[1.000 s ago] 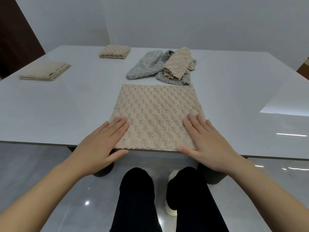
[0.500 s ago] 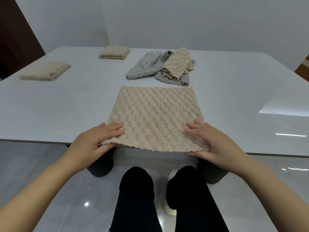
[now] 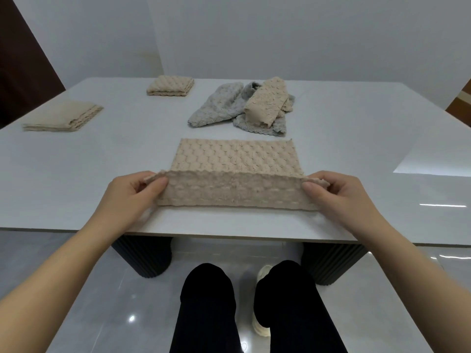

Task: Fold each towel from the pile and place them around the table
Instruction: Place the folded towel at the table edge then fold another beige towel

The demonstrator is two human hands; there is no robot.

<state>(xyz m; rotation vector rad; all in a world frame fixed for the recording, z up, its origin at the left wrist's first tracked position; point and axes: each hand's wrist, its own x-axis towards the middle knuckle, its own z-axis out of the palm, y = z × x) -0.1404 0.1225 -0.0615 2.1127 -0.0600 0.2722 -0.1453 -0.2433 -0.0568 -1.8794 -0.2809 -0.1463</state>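
A beige waffle towel (image 3: 237,174) lies on the white table (image 3: 102,174) in front of me, its near edge lifted off the surface. My left hand (image 3: 127,197) pinches the near-left corner between thumb and fingers. My right hand (image 3: 339,194) pinches the near-right corner the same way. The raised edge stands up between both hands while the far half stays flat. Behind it sits the pile (image 3: 244,108) of loose towels, grey ones with a beige one on top.
Two folded beige towels rest on the table: one at the left edge (image 3: 63,117), one at the far middle-left (image 3: 170,85). Dark ribbed table legs (image 3: 145,253) stand under the near edge. My legs in black trousers (image 3: 209,309) are below.
Both hands went from lying flat on the towel's near corners to pinching them, and the near edge has been lifted and carried away from me over the far half.
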